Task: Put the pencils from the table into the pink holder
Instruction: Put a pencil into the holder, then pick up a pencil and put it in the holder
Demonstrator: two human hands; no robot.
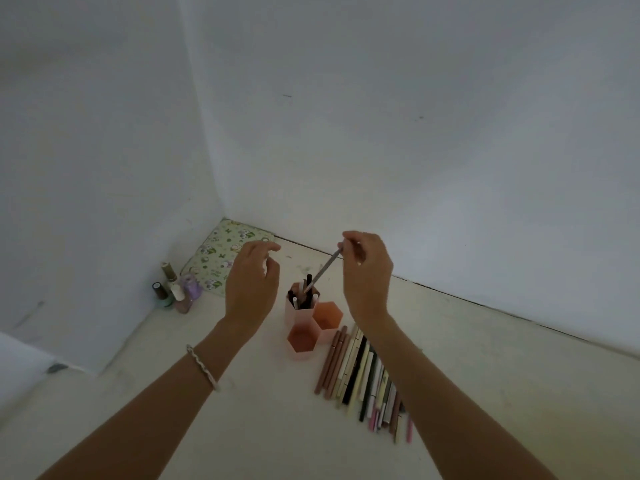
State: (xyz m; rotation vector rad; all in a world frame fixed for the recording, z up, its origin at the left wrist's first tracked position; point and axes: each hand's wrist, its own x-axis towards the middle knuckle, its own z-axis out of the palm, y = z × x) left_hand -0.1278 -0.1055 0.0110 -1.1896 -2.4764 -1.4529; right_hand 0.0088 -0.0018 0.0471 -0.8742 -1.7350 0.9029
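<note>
right hand point(367, 271) pinching pencil point(323, 270) over pink holder point(304, 315)

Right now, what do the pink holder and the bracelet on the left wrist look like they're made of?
The pink holder looks like matte, slightly translucent plastic: thin, evenly tinted hexagonal walls with no shine. The bracelet on the left wrist seems to be pale twisted metal or cord; its rope-like ridges show, but the dim light leaves the material open.

A single head-worn wide-angle camera looks forward and down from above the bench point(207, 393) toward a wall corner. Both forearms reach in from the bottom edge; the white walls fill the upper half of the view.
</note>
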